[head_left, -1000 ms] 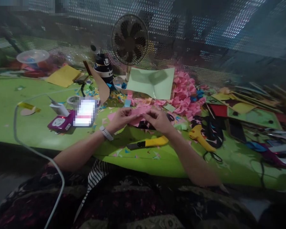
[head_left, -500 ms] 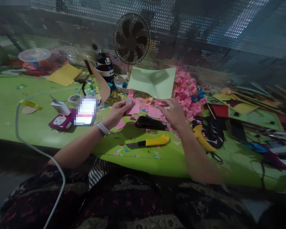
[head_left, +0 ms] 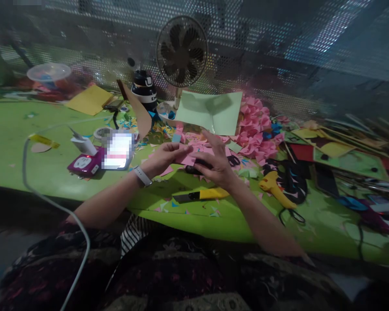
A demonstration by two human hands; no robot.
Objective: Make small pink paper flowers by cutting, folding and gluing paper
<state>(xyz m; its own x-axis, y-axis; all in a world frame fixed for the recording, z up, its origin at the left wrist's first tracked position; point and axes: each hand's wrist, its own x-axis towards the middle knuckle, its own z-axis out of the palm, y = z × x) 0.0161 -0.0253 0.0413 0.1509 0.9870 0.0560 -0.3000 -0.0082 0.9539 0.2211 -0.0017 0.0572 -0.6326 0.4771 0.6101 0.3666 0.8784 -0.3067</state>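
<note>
My left hand [head_left: 165, 159] pinches a small pink paper piece [head_left: 184, 159] between thumb and fingers. Close by on the right, my right hand [head_left: 215, 162] has its fingers apart near the paper's right edge; whether they touch it is hard to tell. Beneath my right hand lies a black stapler [head_left: 191, 169], mostly covered. A yellow utility knife [head_left: 210, 193] rests nearer the table's front edge, its handle end partly behind my right wrist. Behind my hands stands a folded pale green sheet [head_left: 210, 110], with a heap of pink folded papers [head_left: 256, 125] to its right.
A fan [head_left: 182, 52] and a dark bottle [head_left: 144, 93] stand at the back. Left are a lit phone [head_left: 118, 151], a purple power socket [head_left: 86, 164] and a white cable. A yellow glue gun [head_left: 277, 190] and piled paper crafts lie right.
My right hand has moved left and inward, close to my left hand, and now covers much of the stapler. Scissors handles show where it was. My left hand has shifted slightly right and down.
</note>
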